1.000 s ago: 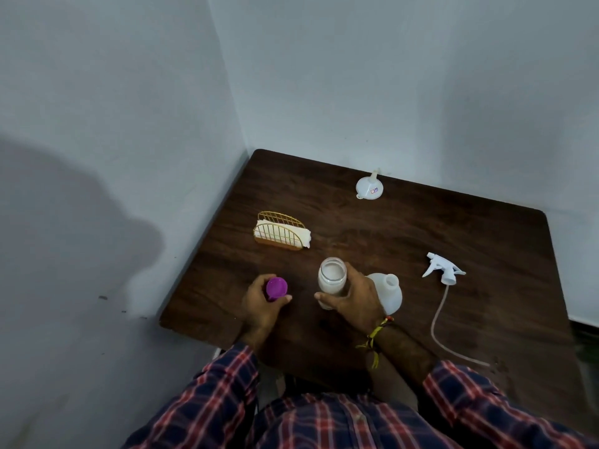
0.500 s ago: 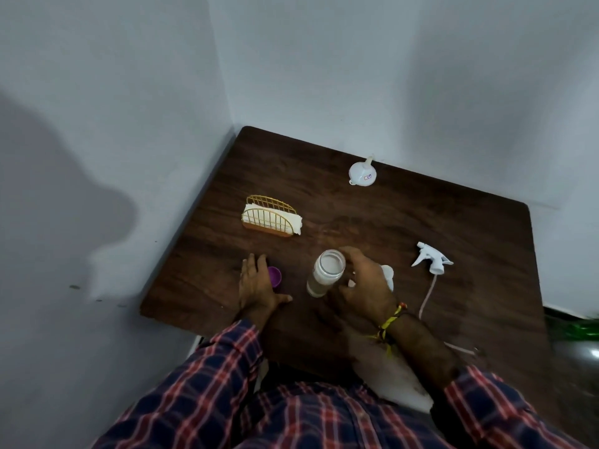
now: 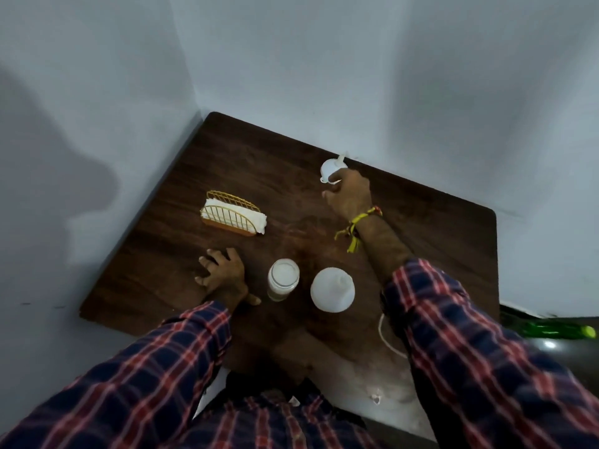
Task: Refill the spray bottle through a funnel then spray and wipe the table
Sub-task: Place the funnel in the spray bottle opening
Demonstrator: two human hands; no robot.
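Two hands are on the dark wooden surface (image 3: 421, 228). We see the right hand (image 3: 351, 192) stretched to the far edge, at the white funnel (image 3: 329, 168). Its fingers are curled over the funnel's near side and hide them, so we cannot tell whether they grip it or only touch it. The funnel's spout points toward the wall. A yellow thread band (image 3: 356, 222) sits on the right wrist.

The left hand (image 3: 223, 273) lies flat near the front left corner, fingers spread and straight, holding nothing that we can see. Whatever is under the palm is hidden.

Just to its right stands an open jar (image 3: 283, 278) with pale contents; the contents are hard to make out. Beside the jar, apart from it, stands the white spray bottle (image 3: 332, 293), upright with its neck uncapped. A thin white tube (image 3: 385, 335) curves out near the front edge and disappears under the right sleeve (image 3: 470, 335); its sprayer head is hidden.

A gold wire holder (image 3: 231, 213) with white cloth (image 3: 259, 222) stands toward the left edge.
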